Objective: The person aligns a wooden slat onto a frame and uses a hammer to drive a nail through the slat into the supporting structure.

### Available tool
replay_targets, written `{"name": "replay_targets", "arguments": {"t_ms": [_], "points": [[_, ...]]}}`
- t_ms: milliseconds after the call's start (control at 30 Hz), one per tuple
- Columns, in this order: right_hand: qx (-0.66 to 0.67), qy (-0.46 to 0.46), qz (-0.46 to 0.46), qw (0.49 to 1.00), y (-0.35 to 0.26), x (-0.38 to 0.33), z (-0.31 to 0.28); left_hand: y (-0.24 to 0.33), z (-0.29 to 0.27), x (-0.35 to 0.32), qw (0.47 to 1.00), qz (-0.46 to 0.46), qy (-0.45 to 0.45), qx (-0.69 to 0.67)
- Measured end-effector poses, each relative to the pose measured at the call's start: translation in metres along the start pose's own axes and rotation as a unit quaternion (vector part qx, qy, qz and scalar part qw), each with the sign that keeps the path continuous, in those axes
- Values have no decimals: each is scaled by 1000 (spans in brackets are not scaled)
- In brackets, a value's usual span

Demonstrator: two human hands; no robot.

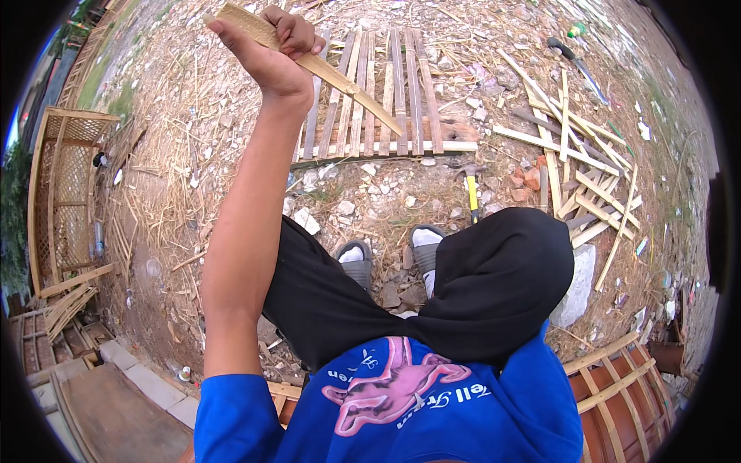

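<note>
My left hand (279, 58) is raised at the upper left with its fingers closed around a split bamboo slat (347, 85). The slat slants down to the right, its free end in front of a slatted panel (359, 116) lying on the ground. Several thin strips run side by side on that panel, with a wooden bar along its near edge. Below the panel's right part lies a hammer (472, 197) with a yellow and black handle. My right hand is out of view; only the blue right sleeve (532, 378) shows.
A loose pile of wooden strips (567, 147) lies to the right beside broken red bricks (529, 177). Beyond it is a black-handled tool (567, 52) with a long blade. A lattice frame (38, 201) stands far left. Stones and straw litter the ground around my sandals (355, 266).
</note>
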State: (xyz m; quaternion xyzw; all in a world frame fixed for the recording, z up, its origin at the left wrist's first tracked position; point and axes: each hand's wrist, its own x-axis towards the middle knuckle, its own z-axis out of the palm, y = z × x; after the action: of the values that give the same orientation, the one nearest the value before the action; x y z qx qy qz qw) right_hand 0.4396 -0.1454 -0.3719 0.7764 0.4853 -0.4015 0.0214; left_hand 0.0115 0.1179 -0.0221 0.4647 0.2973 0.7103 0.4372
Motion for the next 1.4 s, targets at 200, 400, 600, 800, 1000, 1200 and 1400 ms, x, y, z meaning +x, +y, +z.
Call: {"name": "replay_targets", "arguments": {"t_ms": [200, 400, 600, 800, 1000, 1200, 1400], "points": [[38, 39, -20, 998, -17, 10, 0, -32, 38, 10, 985, -29, -65, -160], [120, 133, -77, 981, -51, 27, -6, -85, 91, 15, 975, -65, -113, -177], [281, 204, -82, 934, -117, -16, -49, -136, 124, 29, 991, -65, -59, -105], [365, 271, -261, 851, -186, -27, -95, -138, 140, 41, 991, -99, -88, -22], [330, 238, -320, 855, -245, -16, -111, -130, 154, 44, 987, -54, -147, -39], [324, 255, -329, 849, -253, -2, -105, -86, 166, 57, 983, -74, -103, -130], [328, 255, -337, 845, -265, -6, -119, -93, 173, 51, 995, -63, -72, -34]]}}
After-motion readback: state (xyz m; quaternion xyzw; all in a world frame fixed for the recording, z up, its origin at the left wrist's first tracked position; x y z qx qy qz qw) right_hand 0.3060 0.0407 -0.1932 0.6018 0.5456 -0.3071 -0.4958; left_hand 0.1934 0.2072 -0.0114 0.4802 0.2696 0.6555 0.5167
